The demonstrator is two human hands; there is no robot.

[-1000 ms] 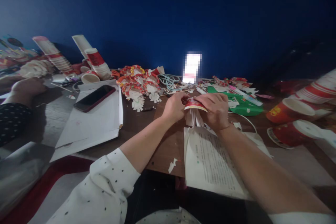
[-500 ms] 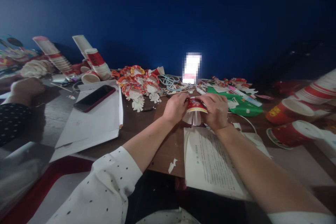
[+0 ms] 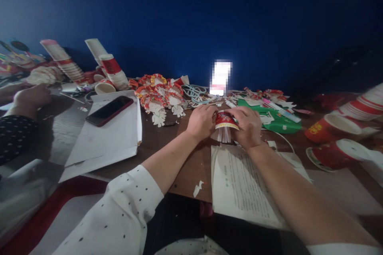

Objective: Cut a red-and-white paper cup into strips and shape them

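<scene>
Paper piece (image 3: 226, 119), red above, white strips below, over table (image 3: 191, 169), beyond printed pages (image 3: 239, 183)! Left hand (image 3: 202, 122), right hand (image 3: 248, 124): grip closed on opposite sides. Looks light, bendy; strips probably fragile, red band safer hold.

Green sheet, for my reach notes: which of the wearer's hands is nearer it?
Right. The right hand is by the near left of the green sheet; the left hand is farther left, beyond the red paper piece.

One head-worn camera looks forward and down, close over the table (image 3: 188, 171).
</scene>
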